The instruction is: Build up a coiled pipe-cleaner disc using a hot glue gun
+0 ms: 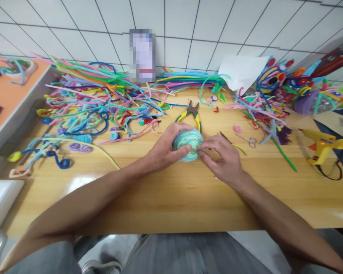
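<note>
A round ball of coiled blue-green pipe cleaner [188, 140] is held over the wooden table near its middle. My left hand [167, 146] wraps around its left side, with the thumb pressed across the front. At the ball's right side, my right hand [221, 156] has thumb and forefinger pinched together at the coil; what lies between those fingertips is too small to make out. Just beyond the ball lie pliers [193, 110] with yellow-green handles, jaws apart and pointing away. A dark-tipped tool with a yellow handle [240, 148] lies partly hidden behind my right hand.
Loose pipe cleaners [103, 95] in many colours heap across the table's left and back. Small scissors [250, 141] and a yellow glue gun [321, 146] lie to the right. A phone-like object [143, 57] leans on the tiled wall beside white paper [240, 72] and pipe-cleaner figures [274, 78].
</note>
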### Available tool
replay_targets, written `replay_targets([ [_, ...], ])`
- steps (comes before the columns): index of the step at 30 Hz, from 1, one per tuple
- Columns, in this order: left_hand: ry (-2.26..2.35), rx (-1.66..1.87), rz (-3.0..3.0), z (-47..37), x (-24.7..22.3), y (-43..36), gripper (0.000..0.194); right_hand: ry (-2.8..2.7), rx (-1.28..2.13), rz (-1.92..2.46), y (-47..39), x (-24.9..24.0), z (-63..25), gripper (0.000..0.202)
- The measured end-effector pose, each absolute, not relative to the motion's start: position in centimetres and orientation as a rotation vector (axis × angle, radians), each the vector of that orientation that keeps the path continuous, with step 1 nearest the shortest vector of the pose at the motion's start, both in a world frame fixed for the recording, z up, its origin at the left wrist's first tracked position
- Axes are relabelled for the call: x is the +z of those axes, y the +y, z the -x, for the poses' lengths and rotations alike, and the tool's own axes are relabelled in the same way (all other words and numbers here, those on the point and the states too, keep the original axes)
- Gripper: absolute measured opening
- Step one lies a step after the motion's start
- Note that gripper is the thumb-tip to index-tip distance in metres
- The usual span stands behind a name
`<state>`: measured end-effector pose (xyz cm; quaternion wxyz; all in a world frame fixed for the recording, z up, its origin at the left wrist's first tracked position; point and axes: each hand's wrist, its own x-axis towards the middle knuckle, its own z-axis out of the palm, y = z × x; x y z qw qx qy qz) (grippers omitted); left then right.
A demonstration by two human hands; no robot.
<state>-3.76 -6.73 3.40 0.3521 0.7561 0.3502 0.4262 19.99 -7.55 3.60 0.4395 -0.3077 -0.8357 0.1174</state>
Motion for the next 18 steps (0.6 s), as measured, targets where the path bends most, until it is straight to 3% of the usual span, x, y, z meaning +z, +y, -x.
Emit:
replay_targets([
  [9,0.919,0.985,-2.036,4.0,4.3,-6.1,0.036,-2.056,0.330,0.766,-8.0,3.6,-19.6,0.025],
  [18,1.033,1.086,-1.888,4.1,3.1,-6.6,0.041,-2.025,0.355,0.821,-8.2,4.1,-19.4,0.021],
])
